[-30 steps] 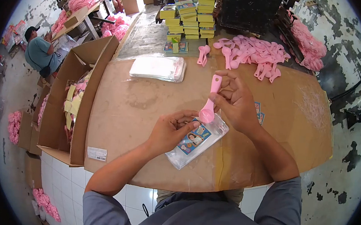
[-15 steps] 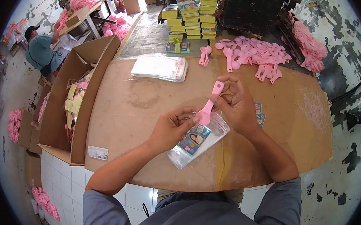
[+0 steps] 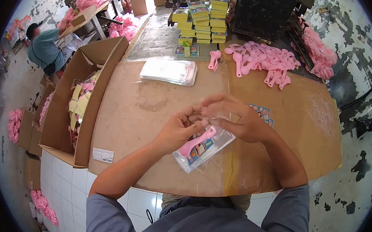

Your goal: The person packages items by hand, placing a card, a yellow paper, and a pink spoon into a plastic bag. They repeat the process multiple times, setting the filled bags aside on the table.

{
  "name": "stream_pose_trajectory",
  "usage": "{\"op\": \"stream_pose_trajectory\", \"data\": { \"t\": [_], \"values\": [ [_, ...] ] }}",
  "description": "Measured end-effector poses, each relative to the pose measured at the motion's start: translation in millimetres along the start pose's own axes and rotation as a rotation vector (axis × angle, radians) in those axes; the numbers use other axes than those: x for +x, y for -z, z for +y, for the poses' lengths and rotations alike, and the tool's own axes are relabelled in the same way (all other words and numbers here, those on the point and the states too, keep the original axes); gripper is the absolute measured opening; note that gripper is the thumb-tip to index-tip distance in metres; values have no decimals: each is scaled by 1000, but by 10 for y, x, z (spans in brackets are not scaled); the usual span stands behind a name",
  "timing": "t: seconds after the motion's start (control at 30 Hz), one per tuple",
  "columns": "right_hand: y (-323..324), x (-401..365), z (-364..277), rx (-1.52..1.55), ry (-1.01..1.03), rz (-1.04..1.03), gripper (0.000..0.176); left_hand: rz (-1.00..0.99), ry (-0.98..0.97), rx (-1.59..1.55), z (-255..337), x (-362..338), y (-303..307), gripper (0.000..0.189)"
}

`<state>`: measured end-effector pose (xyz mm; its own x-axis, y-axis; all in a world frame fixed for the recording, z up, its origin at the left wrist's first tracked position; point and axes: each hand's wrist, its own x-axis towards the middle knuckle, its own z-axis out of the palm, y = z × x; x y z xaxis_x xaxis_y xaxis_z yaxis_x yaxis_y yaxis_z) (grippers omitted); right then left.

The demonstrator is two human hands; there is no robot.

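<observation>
A clear plastic bag (image 3: 220, 141) lies on the cardboard-covered table with a blue printed card (image 3: 201, 150) in it. On top of the card, at a slant, is a pink plastic spoon (image 3: 198, 142), its bowl toward the lower left; it appears to be within the bag. My left hand (image 3: 174, 132) is closed in a pinch on the bag near its upper edge. Just above the bag's opening is my right hand (image 3: 242, 120), its fingers smeared by motion and close to the left fingertips. More blue cards (image 3: 261, 112) lie partly behind my right hand.
A pile of pink spoons (image 3: 263, 59) lies at the back right, beside stacked cards (image 3: 201, 20). A stack of clear bags (image 3: 167, 70) sits at the back. To the left stands an open carton (image 3: 85, 143) of filled packs. Another person (image 3: 46, 48) works further left.
The spoon has left my hands and now lies bowl-down-left over the card in the bag. My right hand has moved left, toward my left fingertips. The view has shifted slightly.
</observation>
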<state>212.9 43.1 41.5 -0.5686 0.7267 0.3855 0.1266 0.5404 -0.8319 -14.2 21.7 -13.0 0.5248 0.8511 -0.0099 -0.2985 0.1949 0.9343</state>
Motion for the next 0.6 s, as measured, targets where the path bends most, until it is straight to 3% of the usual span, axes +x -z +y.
{"op": "stream_pose_trajectory", "data": {
  "t": [0.07,0.17,0.37,0.47,0.6],
  "values": [
    [38,5,-145,-149,23,-71,9,-67,22,-21,37,-26,5,42],
    [151,60,-341,-144,167,-38,14,-89,-11,3,-44,12,68,41],
    [293,112,-876,-355,354,98,13,58,-323,414,110,-52,-62,44],
    [203,133,-888,-618,234,56,16,34,-474,521,206,-131,-165,51],
    [179,141,-905,-448,93,87,16,42,-411,595,233,-187,-215,61]
  ]
}}
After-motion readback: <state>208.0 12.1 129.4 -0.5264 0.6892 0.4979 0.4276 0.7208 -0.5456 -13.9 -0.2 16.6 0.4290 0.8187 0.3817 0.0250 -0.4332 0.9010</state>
